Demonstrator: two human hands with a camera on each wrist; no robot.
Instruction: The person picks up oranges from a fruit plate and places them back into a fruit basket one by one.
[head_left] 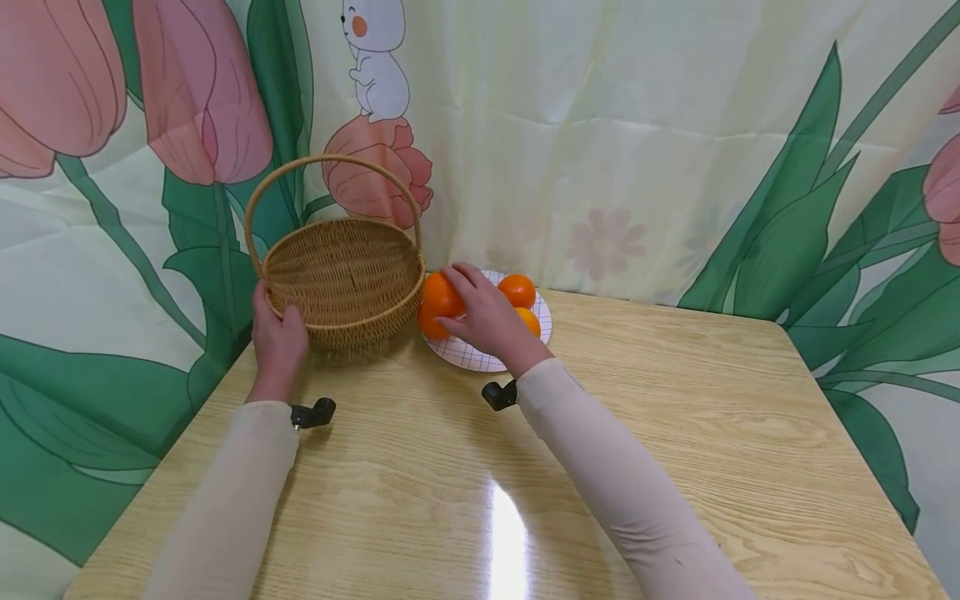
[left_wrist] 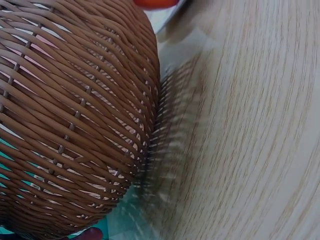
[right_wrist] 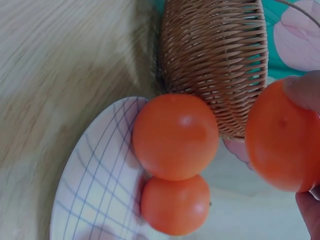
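Note:
A brown wicker basket (head_left: 345,267) with a tall arched handle stands at the table's back left, its opening tilted toward me. My left hand (head_left: 279,340) grips the left side of its rim; a fingertip shows at the bottom edge of the left wrist view. My right hand (head_left: 487,317) holds a smooth, round orange fruit (right_wrist: 280,135) between thumb and fingers, raised over the plate close to the basket's right side. On the white checked plate (head_left: 468,358) lie more round fruits, among them one (right_wrist: 175,137) beside the basket and another (head_left: 517,290) at the back right.
The wooden table (head_left: 675,400) stretches away to the right and toward me. A curtain (head_left: 600,150) printed with flowers hangs right behind its back edge. Small black wrist cameras, one of them the left camera (head_left: 315,413), stick out from both sleeves.

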